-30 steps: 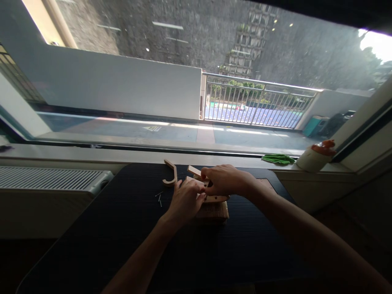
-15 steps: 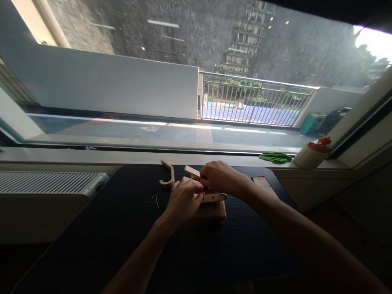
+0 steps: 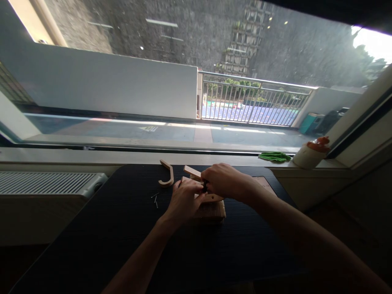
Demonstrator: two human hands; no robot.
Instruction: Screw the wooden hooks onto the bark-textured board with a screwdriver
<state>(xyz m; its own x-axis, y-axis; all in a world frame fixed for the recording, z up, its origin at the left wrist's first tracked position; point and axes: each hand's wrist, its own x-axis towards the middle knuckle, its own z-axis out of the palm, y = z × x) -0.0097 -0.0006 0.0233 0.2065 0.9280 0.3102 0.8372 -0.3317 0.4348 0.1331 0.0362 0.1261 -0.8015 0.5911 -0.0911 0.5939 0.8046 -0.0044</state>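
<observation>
My left hand (image 3: 185,200) is closed on a pale wooden piece (image 3: 212,198) with a round hole, steadying it over a brown wooden block (image 3: 214,211). My right hand (image 3: 225,179) comes in from the right, its fingers pinched round a small dark part (image 3: 205,186) against the wood. What exactly the dark part is cannot be made out. A straight wooden bar (image 3: 192,171) sticks out behind both hands. To the left lie a J-shaped wooden piece (image 3: 170,175) and several thin metal screws (image 3: 155,199). The fingers hide much of the wooden assembly.
The black table (image 3: 128,228) stands against a window sill (image 3: 61,155). A phone (image 3: 266,184) lies by my right forearm. On the sill are a green cloth (image 3: 275,157) and a white bottle (image 3: 310,156) with an orange top. A radiator (image 3: 52,183) is at the left.
My right hand has turned slightly and shifted a little to the right, baring more of the dark part. My right wrist now covers more of the phone. The left hand keeps its hold.
</observation>
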